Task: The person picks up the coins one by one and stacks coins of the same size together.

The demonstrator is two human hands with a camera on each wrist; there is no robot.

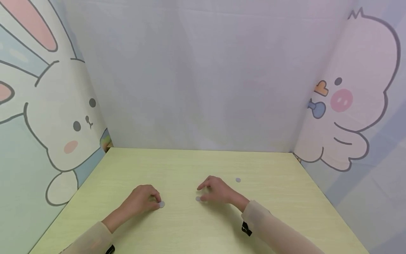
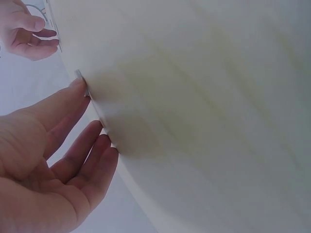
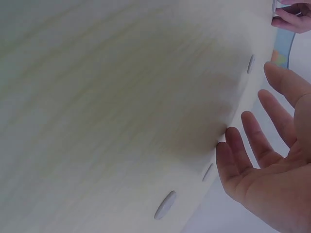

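Currently, middle disc lies flat on the table, just left of the thumb tip of the right hand; contact unclear. Right hand is nearer, thumb and fingers spread, holding nothing. Left hand pinches another disc. Both round: no long axis, no pointing end.

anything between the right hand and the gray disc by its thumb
Nothing visible stands between the right hand and the gray disc on the tabletop. The left hand, pinching a second disc, is on the gray disc's other side.
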